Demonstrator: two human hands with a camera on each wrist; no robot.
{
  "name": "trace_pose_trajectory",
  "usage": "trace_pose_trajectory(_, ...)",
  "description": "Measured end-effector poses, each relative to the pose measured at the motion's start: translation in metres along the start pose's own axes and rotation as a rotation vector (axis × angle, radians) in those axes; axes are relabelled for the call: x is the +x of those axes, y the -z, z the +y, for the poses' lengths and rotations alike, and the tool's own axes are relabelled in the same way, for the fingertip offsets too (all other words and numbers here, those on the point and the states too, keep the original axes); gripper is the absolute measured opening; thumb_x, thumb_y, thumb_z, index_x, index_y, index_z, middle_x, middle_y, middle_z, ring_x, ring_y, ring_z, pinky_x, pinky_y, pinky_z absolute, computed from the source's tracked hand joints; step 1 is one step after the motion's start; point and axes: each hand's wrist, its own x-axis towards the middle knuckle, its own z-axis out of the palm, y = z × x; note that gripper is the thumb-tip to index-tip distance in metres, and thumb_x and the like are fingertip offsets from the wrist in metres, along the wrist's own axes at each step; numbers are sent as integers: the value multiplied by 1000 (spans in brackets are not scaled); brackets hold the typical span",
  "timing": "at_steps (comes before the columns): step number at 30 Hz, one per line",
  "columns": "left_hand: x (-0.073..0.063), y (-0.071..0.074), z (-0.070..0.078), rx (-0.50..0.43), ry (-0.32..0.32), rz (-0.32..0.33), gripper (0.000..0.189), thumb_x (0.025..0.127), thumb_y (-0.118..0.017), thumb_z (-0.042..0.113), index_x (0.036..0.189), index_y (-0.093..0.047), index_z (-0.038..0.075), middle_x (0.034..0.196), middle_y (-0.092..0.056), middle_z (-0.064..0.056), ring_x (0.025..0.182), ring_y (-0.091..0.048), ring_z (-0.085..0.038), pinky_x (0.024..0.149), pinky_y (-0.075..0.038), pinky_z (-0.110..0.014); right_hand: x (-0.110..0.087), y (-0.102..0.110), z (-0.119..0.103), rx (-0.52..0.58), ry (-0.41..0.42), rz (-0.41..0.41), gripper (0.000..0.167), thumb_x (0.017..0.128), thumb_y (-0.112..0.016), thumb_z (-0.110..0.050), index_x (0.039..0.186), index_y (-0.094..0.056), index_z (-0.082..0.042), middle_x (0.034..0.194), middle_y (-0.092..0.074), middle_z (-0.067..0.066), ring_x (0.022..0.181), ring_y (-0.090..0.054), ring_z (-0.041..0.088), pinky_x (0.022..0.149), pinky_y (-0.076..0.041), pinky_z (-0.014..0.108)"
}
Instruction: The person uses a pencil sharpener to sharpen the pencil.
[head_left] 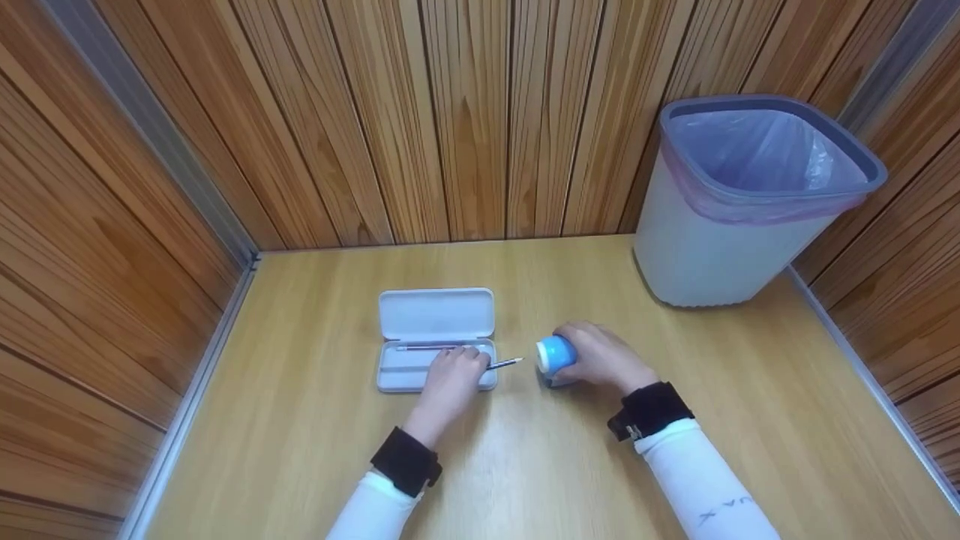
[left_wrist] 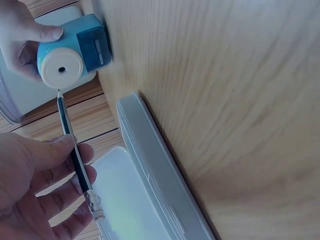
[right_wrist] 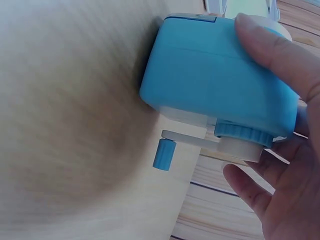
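Observation:
My left hand (head_left: pixel 456 379) pinches a dark striped pencil (left_wrist: pixel 73 145) between thumb and fingers, over the open pencil case (head_left: pixel 401 380). The pencil's sharpened tip points right, toward the pencil sharpener (head_left: pixel 557 354). A clear cap or holder covers its rear end. Around the blue sharpener's body curls my right hand (head_left: pixel 606 357), thumb on one side. In the left wrist view the sharpener's round white front (left_wrist: pixel 61 68) shows a dark hole, with the pencil tip close below it. Its crank handle (right_wrist: pixel 165 154) hangs at the back in the right wrist view.
Another thin pencil (head_left: pixel 424 347) lies in the case's upper compartment, and the case lid (head_left: pixel 436 314) is folded back. A lined waste bin (head_left: pixel 720 247) stands at the back right. Wooden panel walls (head_left: pixel 472 135) enclose the table (head_left: pixel 300 450).

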Motion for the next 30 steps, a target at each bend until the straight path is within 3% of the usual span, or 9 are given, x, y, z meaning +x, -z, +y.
trace_pose_trajectory(8,4,-4,8,-22,-26,-14,19,89,-68,6,107,-72,9,98,-70,-6,89,-66,-23,75,-53,-38,0,-5,-6,-14,16,-9,68,73,-87,-37,130,-60,-11,119,-62,5,109,-56,26,95,-46,51)
trace_pose_trajectory(18,5,-4,10,-32,-13,-58,21,90,-68,7,111,-71,10,103,-69,-6,92,-64,-24,78,-52,-38,1,-13,-15,-5,47,28,70,69,-87,-43,128,-63,-14,118,-63,2,106,-57,25,93,-48,49)
trace_pose_trajectory(26,7,-5,10,6,-44,99,17,85,-72,7,102,-73,10,101,-70,-6,94,-65,-24,81,-53,-42,6,-19,-20,-58,101,51,69,72,-86,-43,127,-62,-9,114,-63,5,102,-59,24,90,-50,46)
trace_pose_trajectory(30,7,-6,8,-13,-40,128,16,84,-72,8,100,-72,8,99,-70,-6,93,-65,-25,81,-52,-42,6,-22,-21,-73,103,58,72,72,-85,-44,129,-60,-9,116,-63,7,103,-58,25,91,-50,47)
